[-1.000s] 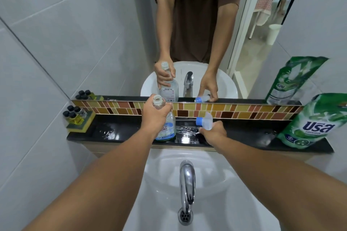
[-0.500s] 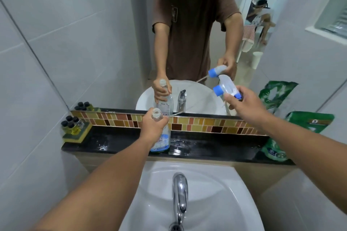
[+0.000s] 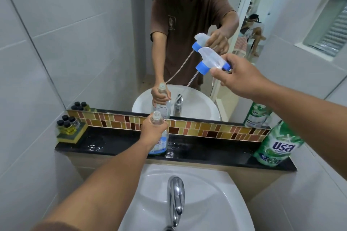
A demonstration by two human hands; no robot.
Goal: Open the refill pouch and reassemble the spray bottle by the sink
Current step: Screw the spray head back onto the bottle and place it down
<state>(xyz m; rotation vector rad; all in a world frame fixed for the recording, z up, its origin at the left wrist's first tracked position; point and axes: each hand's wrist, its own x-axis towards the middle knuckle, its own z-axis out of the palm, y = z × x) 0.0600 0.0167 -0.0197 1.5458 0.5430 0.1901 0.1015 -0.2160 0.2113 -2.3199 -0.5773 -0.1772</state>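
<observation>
Wall mirror [image 3: 93, 33] above the basin, reflecting the person, both hands and the bottle. White ceramic sink [image 3: 216, 202] at the lower centre, with a chrome tap [image 3: 176, 199] rising over it. Black glossy tabletop [image 3: 216, 151], a narrow wet ledge between sink and mirror, backed by a strip of brown and yellow mosaic tiles [image 3: 216, 130].

Right hand [image 3: 239, 77], raised well above the ledge: the fingers [image 3: 216, 72] are closed round the body of the translucent plastic trigger sprayer head with blue collar and nozzle [image 3: 210, 59]. The head is tilted, its thin clear dip tube [image 3: 189, 84] trailing down and to the left; the tube's lower end cannot be made out against the reflection.

Left hand [image 3: 153, 130], fingers wrapped round the shoulder of the clear plastic spray bottle with blue label [image 3: 159, 143]. The bottle stands upright on the ledge just behind the tap, its neck open and uncapped, well apart from the sprayer head.

Green refill pouch with white lettering [image 3: 277, 144], upright at the right end of the ledge, leaning against the wall; whether its top is opened cannot be told.

Yellow sponge [image 3: 72, 134] at the left end of the ledge, carrying four small black-capped bottles of yellow liquid [image 3: 66, 124].
</observation>
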